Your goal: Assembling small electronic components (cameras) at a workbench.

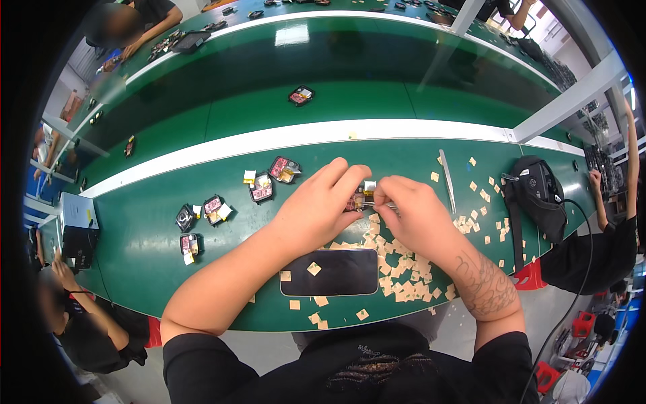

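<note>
My left hand (321, 202) is closed around a small square watch-like casing (354, 202), its open side showing a pinkish circuit and a yellow-white tab (369, 188). My right hand (412, 205) pinches a thin silvery tool (369, 204) at the casing's right side; most of this tool is hidden by the fingers. Left of my hands lie several similar open casings, among them one (285, 170) close to my left hand and another (190, 248) farther left. Many small beige square stickers (407, 269) are scattered below and right of my right hand.
A dark phone (329, 273) lies before me with stickers on it. Tweezers (447, 180) and a black bag (537, 195) are to the right, a white-and-black box (79, 229) far left. Beyond a white rail (296, 137), another casing (301, 95) sits on a green surface. People sit around.
</note>
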